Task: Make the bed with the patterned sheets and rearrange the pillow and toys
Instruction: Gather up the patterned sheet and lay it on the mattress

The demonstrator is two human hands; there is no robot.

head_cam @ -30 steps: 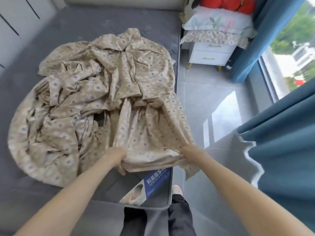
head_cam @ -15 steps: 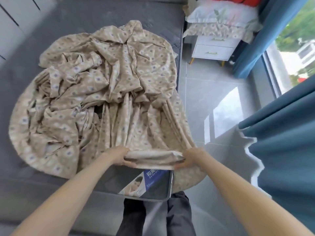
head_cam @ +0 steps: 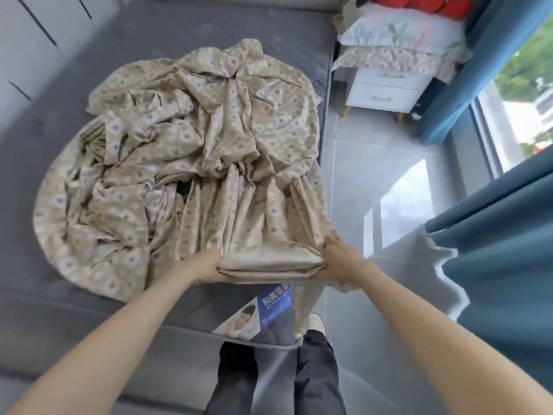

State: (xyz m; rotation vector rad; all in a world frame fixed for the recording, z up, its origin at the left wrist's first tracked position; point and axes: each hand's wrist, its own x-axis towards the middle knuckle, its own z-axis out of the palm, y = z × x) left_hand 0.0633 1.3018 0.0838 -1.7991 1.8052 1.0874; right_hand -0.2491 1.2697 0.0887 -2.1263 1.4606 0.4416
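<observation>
Bunched up since a second ago, the patterned sheet [head_cam: 209, 139] lies crumpled on the grey mattress [head_cam: 179, 25]; its folded edge [head_cam: 269, 262] sits at six o'clock, left hand [head_cam: 203, 265] and right hand [head_cam: 339, 259] each clenched around an end.

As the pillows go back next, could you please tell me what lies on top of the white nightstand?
A beige patterned pillow lies on the nightstand, a white leaf-print pillow on it, red toys above. The nightstand's top is fully covered.
</observation>
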